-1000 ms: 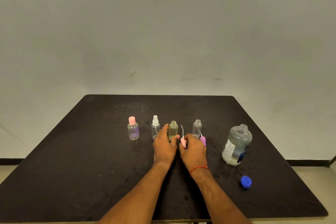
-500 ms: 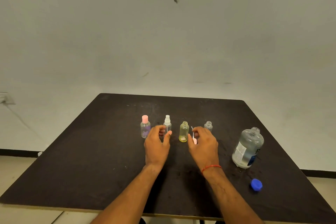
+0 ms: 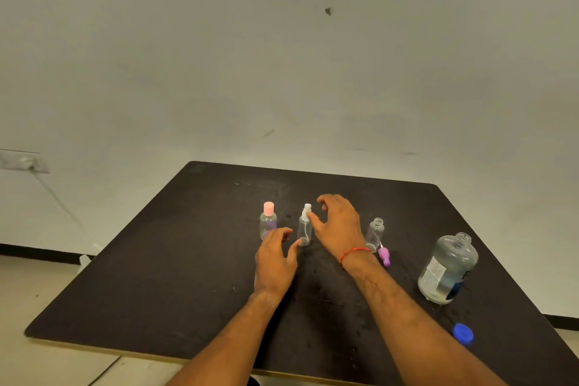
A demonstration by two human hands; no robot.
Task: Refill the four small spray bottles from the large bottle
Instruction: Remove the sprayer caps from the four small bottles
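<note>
- Both arms showed bare from the frame's lower edge up to the fingertips.
- The left hand (image 3: pixel 274 263) and left forearm (image 3: pixel 238 332) were bare skin along all that showed.
- The right hand (image 3: pixel 340 226) was likewise bare.
- A thin red thread bracelet (image 3: pixel 355 252) circled the right wrist as a single narrow strand, lying slantwise across it.
- Raised veins lined the back of the right forearm (image 3: pixel 407 316).
- The thumbnails that showed were short and pale.
</note>
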